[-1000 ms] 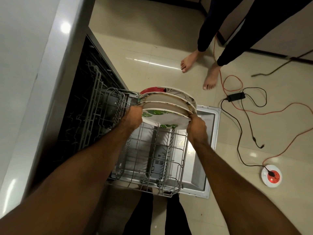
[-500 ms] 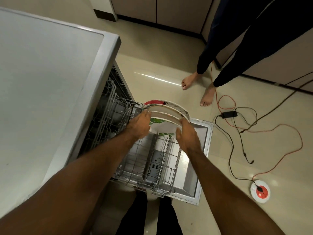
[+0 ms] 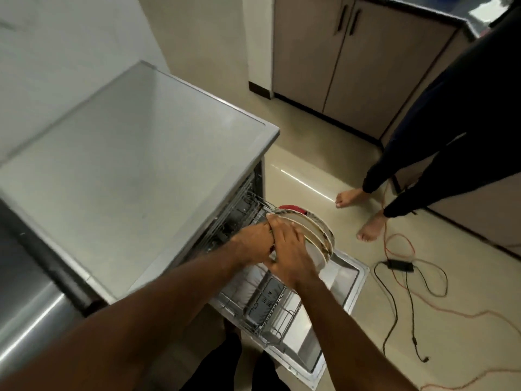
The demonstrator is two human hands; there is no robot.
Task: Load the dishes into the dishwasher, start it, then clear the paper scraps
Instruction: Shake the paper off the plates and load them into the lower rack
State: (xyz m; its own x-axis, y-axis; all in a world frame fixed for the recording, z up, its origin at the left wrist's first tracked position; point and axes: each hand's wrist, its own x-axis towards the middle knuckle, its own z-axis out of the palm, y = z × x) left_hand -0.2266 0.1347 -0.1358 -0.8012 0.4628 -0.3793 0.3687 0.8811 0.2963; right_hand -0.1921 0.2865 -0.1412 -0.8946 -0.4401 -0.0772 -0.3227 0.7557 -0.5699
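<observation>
Round glossy plates (image 3: 320,235) are held on edge above the wire rack (image 3: 270,317), gripped by the left hand (image 3: 252,242); the right hand (image 3: 293,249), earlier at their rim, is laid flat across them.

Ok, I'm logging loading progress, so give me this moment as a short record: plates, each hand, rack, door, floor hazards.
plates: stack of plates, on edge, above the lower rack; seated or not, unclear
left hand: grips the stack's left side
right hand: lies across the nearest plate's face
door: open, lying flat
floor: power adapter and cables; a bystander's bare feet
</observation>
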